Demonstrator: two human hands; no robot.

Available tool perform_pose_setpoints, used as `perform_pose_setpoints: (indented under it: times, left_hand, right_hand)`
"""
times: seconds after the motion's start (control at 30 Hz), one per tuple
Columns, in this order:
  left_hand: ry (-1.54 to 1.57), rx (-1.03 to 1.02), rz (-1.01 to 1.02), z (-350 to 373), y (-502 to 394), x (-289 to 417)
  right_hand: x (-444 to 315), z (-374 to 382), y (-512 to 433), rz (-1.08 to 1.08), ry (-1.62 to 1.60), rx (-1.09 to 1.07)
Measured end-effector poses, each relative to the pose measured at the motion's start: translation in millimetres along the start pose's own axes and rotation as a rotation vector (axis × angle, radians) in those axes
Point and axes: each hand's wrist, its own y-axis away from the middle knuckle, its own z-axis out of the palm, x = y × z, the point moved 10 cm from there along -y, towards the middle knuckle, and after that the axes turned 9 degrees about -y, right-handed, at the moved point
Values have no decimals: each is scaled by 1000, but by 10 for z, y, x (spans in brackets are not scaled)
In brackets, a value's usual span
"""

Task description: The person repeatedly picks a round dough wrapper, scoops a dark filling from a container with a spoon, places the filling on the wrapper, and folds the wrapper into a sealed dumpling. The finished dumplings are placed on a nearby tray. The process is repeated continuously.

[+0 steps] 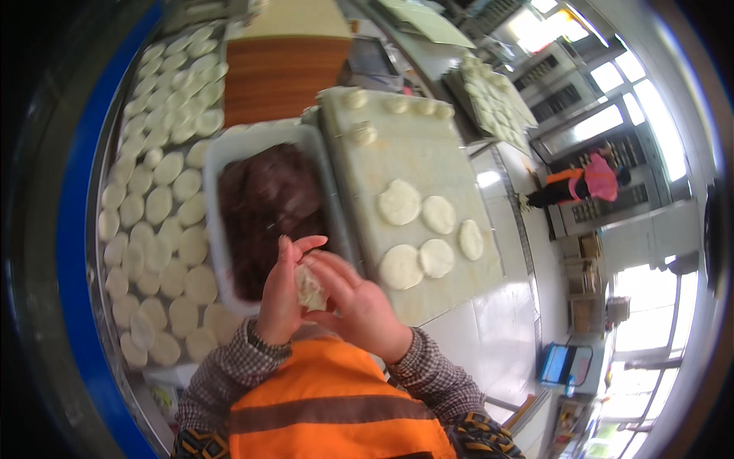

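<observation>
My left hand (pixel 281 304) and my right hand (pixel 361 304) are cupped together around a pleated piece of pale dough (pixel 310 288), over the near edge of a plastic tub. The tub (pixel 213 229) holds a dark reddish-brown paste (pixel 275 189). Right of the tub, a cloth-covered tray (pixel 413 155) bears several flat dough rounds (pixel 399 202) and, at its far end, several shaped dough buns (pixel 363 133). To the left, many flat dough rounds (pixel 159 204) lie in rows on the work surface, some overlapping. Whether filling is inside the held dough is hidden.
A brown wooden board (pixel 281 74) lies beyond the tub. A blue edge (pixel 86 229) curves along the left. Another tray of dough pieces (pixel 493 97) stands at the upper right. Farther off, a person in pink and orange (pixel 599 178) is near racks. A blue container (pixel 559 365) is at the lower right.
</observation>
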Motion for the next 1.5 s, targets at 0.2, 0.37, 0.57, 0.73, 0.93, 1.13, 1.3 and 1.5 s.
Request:
perform_pose_setpoints:
  times: [0.2,0.37,0.57,0.73,0.93,1.13,1.3,1.5]
  left_hand:
    - [-58,-106,108,1022,-580,-191]
    - [-460,-116,26,1004,-926,-410]
    - [-1085,91,255,917,-1310,-320]
    - [-1810,273,597,1214,-1659,-178]
    - [-1861,305,414,1135,-2025,-272]
    - [-1471,179,83,927,-2195,-411]
    - [-1211,17,344,1276,-1744,-243]
    - [129,140,365,260,-224,32]
  right_hand:
    - [965,-1382,170,105,-304,149]
    - [2583,-2997,-326,175,-259,488]
    - [4080,-3684,-813,328,-213,587]
    - [4446,-3653,-877,343,48,512]
    - [3608,-3658,-808,101,478,613]
    - [2946,-2980,-381,180,-50,207]
    - [2452,-2482,-173,221,-254,104]
    - [1567,-1178,-364,143,-124,-195]
